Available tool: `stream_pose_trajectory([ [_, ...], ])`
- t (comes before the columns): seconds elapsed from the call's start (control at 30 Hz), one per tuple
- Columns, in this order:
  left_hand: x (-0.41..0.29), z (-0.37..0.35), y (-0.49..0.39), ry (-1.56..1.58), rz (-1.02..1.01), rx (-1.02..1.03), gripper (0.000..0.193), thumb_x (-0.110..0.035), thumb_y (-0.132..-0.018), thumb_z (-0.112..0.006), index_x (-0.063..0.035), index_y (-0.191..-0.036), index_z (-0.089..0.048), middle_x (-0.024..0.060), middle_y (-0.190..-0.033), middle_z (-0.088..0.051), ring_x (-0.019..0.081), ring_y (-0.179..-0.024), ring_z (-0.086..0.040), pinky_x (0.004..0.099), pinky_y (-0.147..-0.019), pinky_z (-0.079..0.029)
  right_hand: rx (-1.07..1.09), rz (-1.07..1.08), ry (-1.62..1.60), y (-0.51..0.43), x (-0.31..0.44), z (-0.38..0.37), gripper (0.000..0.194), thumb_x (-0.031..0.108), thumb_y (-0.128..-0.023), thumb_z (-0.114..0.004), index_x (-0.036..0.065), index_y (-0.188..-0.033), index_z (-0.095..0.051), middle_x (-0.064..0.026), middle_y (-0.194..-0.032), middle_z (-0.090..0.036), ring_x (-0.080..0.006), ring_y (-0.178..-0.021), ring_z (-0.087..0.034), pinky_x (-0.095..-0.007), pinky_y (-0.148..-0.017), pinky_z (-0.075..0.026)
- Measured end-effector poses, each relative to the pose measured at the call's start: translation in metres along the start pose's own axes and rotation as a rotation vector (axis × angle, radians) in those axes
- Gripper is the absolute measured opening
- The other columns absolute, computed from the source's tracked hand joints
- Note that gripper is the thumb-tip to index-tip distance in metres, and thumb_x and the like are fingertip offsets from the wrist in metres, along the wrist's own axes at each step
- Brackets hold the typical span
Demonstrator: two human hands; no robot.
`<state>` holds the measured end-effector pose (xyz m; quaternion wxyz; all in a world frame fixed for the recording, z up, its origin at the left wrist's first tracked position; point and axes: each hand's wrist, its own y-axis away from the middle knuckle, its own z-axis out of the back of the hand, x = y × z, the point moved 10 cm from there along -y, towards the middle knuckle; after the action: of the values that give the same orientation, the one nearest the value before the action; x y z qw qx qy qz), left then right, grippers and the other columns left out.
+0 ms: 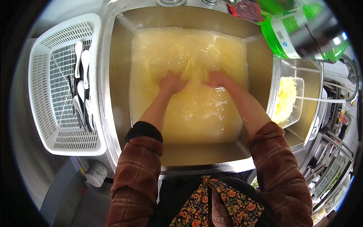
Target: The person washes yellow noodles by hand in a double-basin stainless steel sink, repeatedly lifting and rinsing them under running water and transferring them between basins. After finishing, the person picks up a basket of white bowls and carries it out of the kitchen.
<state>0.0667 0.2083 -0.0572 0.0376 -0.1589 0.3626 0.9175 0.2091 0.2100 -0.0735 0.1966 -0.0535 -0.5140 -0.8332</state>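
Note:
A deep stainless-steel sink [187, 156] holds cloudy yellowish water [195, 113] with thin pale-yellow shreds [190, 61] in it. My left hand [173, 82] is partly under the water left of the middle, its fingers spread. To its right, my right hand [217, 79] is also partly submerged, with its fingers blurred by ripples. The shreds lie between and beyond both hands; whether either hand grips any cannot be told. More yellow shreds [285, 99] fill a clear plastic container in the smaller basin on the right.
A white plastic basket [41, 93] with white spoons [85, 68] and dark chopsticks stands left of the sink. A green-ended plastic bottle [283, 37] is at the upper right, near a red mesh bag [246, 11]. Racks with trays [329, 173] stand at the far right.

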Motion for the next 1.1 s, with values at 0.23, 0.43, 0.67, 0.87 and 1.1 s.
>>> stream_pose_trajectory([
  [0.23, 0.006, -0.055, 0.029, 0.212, -0.030, 0.050, 0.075, -0.060, -0.069, -0.045, -0.0098, -0.123, -0.035, 0.0227, -0.121, -0.037, 0.0364, -0.115, -0.032, 0.0415, -0.093, -0.028, -0.097, 0.259, -0.425, 0.022, 0.022, -0.064, 0.054, 0.051, -0.077, -0.043, 0.005, -0.103, -0.053, -0.0169, -0.099, -0.056, -0.0247, -0.089, -0.053, -0.0354, -0.077, -0.041],
  [0.43, 0.021, -0.108, 0.050, 0.333, -0.019, 0.251, 0.078, -0.064, -0.067, -0.044, -0.0063, -0.119, -0.040, 0.0202, -0.121, -0.040, 0.0359, -0.110, -0.038, 0.0389, -0.092, -0.030, 0.226, -0.016, -0.542, 0.033, 0.001, -0.145, 0.059, 0.054, -0.078, -0.041, 0.007, -0.114, -0.045, -0.0115, -0.113, -0.049, -0.0217, -0.099, -0.048, -0.0341, -0.084, -0.037],
  [0.67, 0.023, -0.134, 0.092, 0.655, 0.208, 0.612, 0.078, -0.061, -0.069, -0.048, -0.0015, -0.120, -0.038, 0.0172, -0.119, -0.042, 0.0272, -0.108, -0.042, 0.0357, -0.088, -0.034, 0.542, -0.164, -1.425, 0.060, 0.016, -0.219, 0.070, 0.058, -0.077, -0.038, 0.008, -0.127, -0.029, -0.0089, -0.131, -0.028, -0.0148, -0.115, -0.031, -0.0349, -0.093, -0.029],
  [0.87, 0.002, -0.141, 0.124, 1.321, 0.396, 0.818, 0.068, -0.058, -0.073, -0.047, -0.0052, -0.116, -0.044, 0.0128, -0.113, -0.048, 0.0232, -0.099, -0.049, 0.0358, -0.081, -0.040, 0.558, -0.007, -1.971, 0.064, 0.060, -0.217, 0.065, 0.060, -0.075, -0.041, 0.009, -0.115, -0.045, -0.0094, -0.116, -0.047, -0.0186, -0.101, -0.048, -0.0364, -0.084, -0.040],
  [1.1, -0.002, -0.140, 0.126, 1.813, 0.345, 0.777, 0.053, -0.049, -0.079, -0.045, -0.0067, -0.111, -0.048, 0.0092, -0.105, -0.054, 0.0205, -0.091, -0.054, 0.0345, -0.076, -0.044, 0.366, -0.079, -2.095, 0.062, 0.079, -0.199, 0.062, 0.059, -0.074, -0.043, 0.009, -0.111, -0.049, -0.0084, -0.104, -0.056, -0.0200, -0.087, -0.056, -0.0363, -0.077, -0.045],
])
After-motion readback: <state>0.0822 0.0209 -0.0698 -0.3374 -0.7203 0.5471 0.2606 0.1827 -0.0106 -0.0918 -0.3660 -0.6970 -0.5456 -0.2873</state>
